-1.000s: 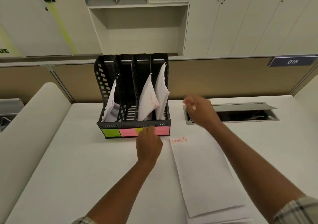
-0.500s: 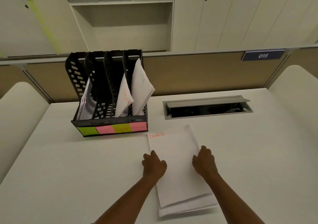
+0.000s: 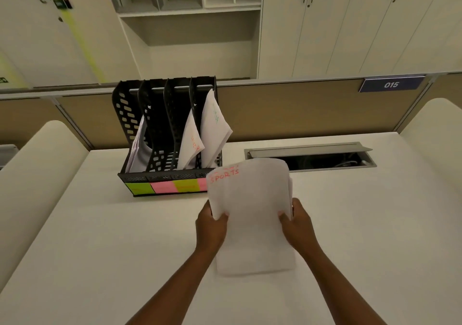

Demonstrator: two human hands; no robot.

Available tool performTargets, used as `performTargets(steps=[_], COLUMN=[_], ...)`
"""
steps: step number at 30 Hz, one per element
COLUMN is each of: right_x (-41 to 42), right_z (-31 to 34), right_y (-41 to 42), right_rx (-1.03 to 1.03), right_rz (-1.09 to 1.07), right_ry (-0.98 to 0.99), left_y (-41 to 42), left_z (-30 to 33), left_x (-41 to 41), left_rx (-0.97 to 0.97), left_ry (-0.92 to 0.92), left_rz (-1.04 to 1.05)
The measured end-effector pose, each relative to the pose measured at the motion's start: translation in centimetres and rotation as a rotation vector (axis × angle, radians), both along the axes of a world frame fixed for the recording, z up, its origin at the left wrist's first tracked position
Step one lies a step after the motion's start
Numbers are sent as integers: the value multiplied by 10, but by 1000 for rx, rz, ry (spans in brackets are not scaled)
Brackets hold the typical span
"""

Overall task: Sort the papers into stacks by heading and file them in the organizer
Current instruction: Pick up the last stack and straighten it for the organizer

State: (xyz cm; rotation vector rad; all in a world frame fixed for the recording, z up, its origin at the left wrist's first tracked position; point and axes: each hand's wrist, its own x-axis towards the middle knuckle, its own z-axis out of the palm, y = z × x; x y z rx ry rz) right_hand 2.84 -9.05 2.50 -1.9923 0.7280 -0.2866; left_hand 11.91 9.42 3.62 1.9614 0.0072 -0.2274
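A stack of white papers headed SPORTS (image 3: pixel 251 199) stands lifted off the white desk, its top edge curling forward. My left hand (image 3: pixel 211 226) grips its left edge and my right hand (image 3: pixel 296 222) grips its right edge. Behind and to the left stands a black four-slot organizer (image 3: pixel 127 114) with green and pink labels along its front. Its first, third and fourth slots hold papers; the second slot looks empty. The stack's top left corner hides the rightmost label.
An open metal cable hatch (image 3: pixel 310 149) is set into the white desk (image 3: pixel 100 249) to the right of the organizer. A tan partition with a blue 015 sign (image 3: pixel 391 84) runs along the back. Rounded white dividers flank the desk on both sides.
Both hands came back from the organizer, pressed on the SPORTS stack lying flat, then gripped its sides and raised it upright off the desk.
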Motion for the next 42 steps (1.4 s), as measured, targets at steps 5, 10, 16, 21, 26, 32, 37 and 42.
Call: performTargets(steps=[5, 10, 16, 21, 26, 32, 37, 42], right_x=[-5, -14, -20, -18, 0, 18, 15, 18], right_z=[36, 49, 31, 19, 39, 51, 38, 27], right_y=[28, 52, 63, 68, 56, 43, 47, 72], right_rx=[-102, -120, -12, -54, -122, 180, 460, 230], right_rz=[0, 17, 34, 128, 118, -3, 44, 131], right_ry=[-219, -344, -258, -171, -209, -220, -174, -74], left_y=[17, 34, 45, 50, 52, 74, 68, 54], left_z=[32, 46, 26, 21, 37, 28, 21, 17], left_x=[-16, -25, -26, -21, 6, 24, 16, 0], left_rx=[-136, -191, -130, -33, -59, -307, -352, -228], left_ry=[-272, -534, -348, -285, -138, 389, 229, -30], left_rz=[79, 16, -38, -99, -107, -360, -177, -157])
